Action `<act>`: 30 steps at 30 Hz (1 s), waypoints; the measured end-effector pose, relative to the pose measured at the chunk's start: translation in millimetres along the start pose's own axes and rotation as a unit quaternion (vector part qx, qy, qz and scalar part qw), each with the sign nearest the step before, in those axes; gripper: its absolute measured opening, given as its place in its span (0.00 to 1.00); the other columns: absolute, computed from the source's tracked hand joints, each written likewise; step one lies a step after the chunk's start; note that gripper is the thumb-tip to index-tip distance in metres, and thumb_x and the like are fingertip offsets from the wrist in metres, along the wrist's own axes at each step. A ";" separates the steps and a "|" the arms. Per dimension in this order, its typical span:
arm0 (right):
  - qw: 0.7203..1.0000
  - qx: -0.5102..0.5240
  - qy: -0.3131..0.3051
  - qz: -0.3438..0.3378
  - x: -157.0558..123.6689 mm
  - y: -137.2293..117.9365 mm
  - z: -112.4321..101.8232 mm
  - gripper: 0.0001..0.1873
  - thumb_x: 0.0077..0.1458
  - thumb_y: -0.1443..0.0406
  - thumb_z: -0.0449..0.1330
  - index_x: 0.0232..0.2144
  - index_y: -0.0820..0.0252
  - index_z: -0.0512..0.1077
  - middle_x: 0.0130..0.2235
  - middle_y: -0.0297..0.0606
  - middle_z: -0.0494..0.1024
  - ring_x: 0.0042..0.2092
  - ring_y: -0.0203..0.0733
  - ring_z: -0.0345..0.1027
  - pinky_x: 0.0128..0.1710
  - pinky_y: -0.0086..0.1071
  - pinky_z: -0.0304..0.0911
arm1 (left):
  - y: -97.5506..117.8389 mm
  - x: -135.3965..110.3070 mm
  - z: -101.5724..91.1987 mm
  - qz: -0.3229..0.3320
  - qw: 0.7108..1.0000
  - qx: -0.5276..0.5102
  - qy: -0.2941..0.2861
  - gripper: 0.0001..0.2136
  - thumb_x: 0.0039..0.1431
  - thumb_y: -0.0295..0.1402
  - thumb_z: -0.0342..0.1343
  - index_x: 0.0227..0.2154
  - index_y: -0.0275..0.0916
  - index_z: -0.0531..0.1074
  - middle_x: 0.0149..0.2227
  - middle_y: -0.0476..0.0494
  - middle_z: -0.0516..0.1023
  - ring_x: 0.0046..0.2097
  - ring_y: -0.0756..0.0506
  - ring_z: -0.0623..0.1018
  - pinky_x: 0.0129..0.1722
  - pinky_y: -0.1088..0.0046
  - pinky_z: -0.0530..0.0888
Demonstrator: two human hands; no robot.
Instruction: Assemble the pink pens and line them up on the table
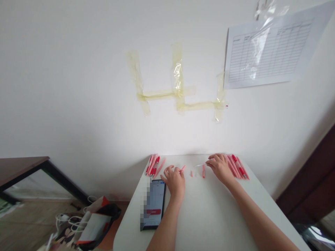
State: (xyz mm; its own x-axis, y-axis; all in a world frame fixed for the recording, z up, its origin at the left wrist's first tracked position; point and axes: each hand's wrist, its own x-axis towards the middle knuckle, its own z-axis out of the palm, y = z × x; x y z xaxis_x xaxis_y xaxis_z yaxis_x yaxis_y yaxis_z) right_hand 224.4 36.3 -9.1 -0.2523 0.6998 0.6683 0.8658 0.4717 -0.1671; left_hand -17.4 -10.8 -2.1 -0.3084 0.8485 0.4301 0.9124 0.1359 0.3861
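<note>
On the white table [209, 216], my left hand [175, 179] is curled around a short pink pen part [183, 168] that sticks out to the right of its fingers. My right hand [220, 166] rests near the far edge with its fingertips pinched on a thin clear refill [200, 165] pointing left. Between the hands lie a small pink piece [191, 173] and a short red piece [203, 171]. A pile of pink and red pens [153, 164] lies left of my left hand. Another row of pink pens [238, 166] lies beside my right hand.
A phone [154, 204] with its screen lit lies on the table near my left forearm. The table stands against a white wall with tape strips [178, 96] and a printed sheet [269, 52]. Bags and cables [86, 223] lie on the floor at left, beside a dark table [23, 167].
</note>
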 end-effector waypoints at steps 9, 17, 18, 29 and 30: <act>1.000 0.012 -0.011 -0.004 -1.5 1.8 3.3 0.11 0.66 0.61 0.56 0.38 0.51 0.80 0.46 0.41 0.77 0.50 0.52 0.63 0.52 0.49 0.60 | -1.9 -0.4 2.5 -0.005 0.999 0.045 -0.009 0.09 0.60 0.35 0.55 0.36 0.41 0.80 0.54 0.37 0.73 0.59 0.34 0.66 0.61 0.36 0.57; 1.000 0.010 -0.007 -0.009 -1.1 -0.6 1.9 0.11 0.65 0.62 0.57 0.38 0.49 0.80 0.46 0.42 0.77 0.50 0.53 0.64 0.52 0.50 0.60 | -1.5 0.2 1.2 -0.008 0.999 0.038 -0.007 0.10 0.61 0.36 0.55 0.34 0.41 0.80 0.54 0.36 0.73 0.59 0.33 0.66 0.61 0.37 0.57; 1.000 0.010 -0.008 -0.009 -1.1 -0.8 1.8 0.11 0.65 0.62 0.57 0.38 0.50 0.80 0.46 0.42 0.77 0.50 0.53 0.64 0.52 0.50 0.61 | -1.5 0.3 0.9 -0.008 0.999 0.037 -0.005 0.10 0.61 0.37 0.55 0.34 0.41 0.80 0.54 0.36 0.73 0.59 0.33 0.66 0.61 0.37 0.57; 1.000 0.010 -0.010 -0.021 0.2 -7.4 2.6 0.10 0.64 0.62 0.58 0.39 0.47 0.81 0.46 0.41 0.77 0.51 0.53 0.63 0.52 0.49 0.61 | 9.5 -3.6 2.2 0.111 0.986 -0.122 -0.026 0.08 0.54 0.33 0.64 0.38 0.46 0.80 0.53 0.42 0.72 0.60 0.38 0.67 0.64 0.50 0.62; 1.000 0.013 -0.010 -0.025 0.6 -10.1 1.5 0.10 0.64 0.63 0.58 0.38 0.47 0.81 0.46 0.41 0.77 0.50 0.53 0.63 0.52 0.50 0.61 | 10.4 -4.4 2.8 0.117 0.985 -0.126 -0.031 0.06 0.54 0.33 0.65 0.36 0.46 0.80 0.53 0.42 0.72 0.60 0.38 0.67 0.64 0.48 0.61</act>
State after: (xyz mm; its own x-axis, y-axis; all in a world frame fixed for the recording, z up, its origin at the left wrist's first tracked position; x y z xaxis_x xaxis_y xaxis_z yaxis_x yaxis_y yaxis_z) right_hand 214.8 32.8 -8.0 -0.3040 0.6854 0.6617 0.8403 0.5202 -0.1528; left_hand -5.8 -11.7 -2.3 -0.0739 0.8717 0.4844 0.8585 -0.1916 0.4756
